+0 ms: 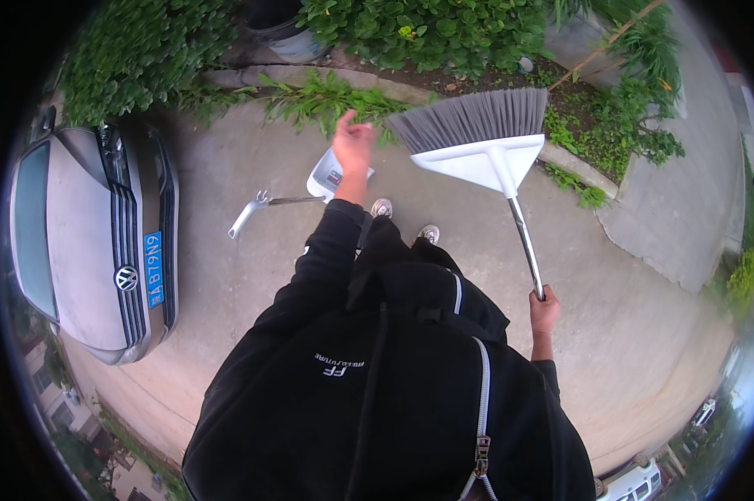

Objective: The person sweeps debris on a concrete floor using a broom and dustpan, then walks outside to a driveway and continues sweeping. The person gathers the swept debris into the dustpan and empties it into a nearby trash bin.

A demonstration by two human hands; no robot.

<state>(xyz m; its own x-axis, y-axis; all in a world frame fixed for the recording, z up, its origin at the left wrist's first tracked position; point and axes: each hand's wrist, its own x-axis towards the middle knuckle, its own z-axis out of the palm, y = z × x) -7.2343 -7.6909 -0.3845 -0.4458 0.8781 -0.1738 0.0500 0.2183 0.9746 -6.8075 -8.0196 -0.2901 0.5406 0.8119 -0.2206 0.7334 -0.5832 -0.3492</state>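
Note:
My right hand [544, 311] grips the metal handle of a broom [486, 160]. Its white head and grey bristles point away from me, held up off the ground. My left hand [353, 147] is stretched out in front of me with nothing visible in it, its fingers partly bent and apart. Below and partly behind that hand, a white dustpan [319, 178] rests on the concrete, its handle reaching left to a white grip [244, 219]. My left forearm and hand cover part of the pan.
A silver Volkswagen car [82, 244] stands at my left. Ahead, a low concrete kerb [389, 89] edges a planted bed with green bushes [433, 31] and a bucket [292, 41]. Weeds [326, 100] grow along the kerb. My shoes [428, 234] stand on concrete paving [258, 156].

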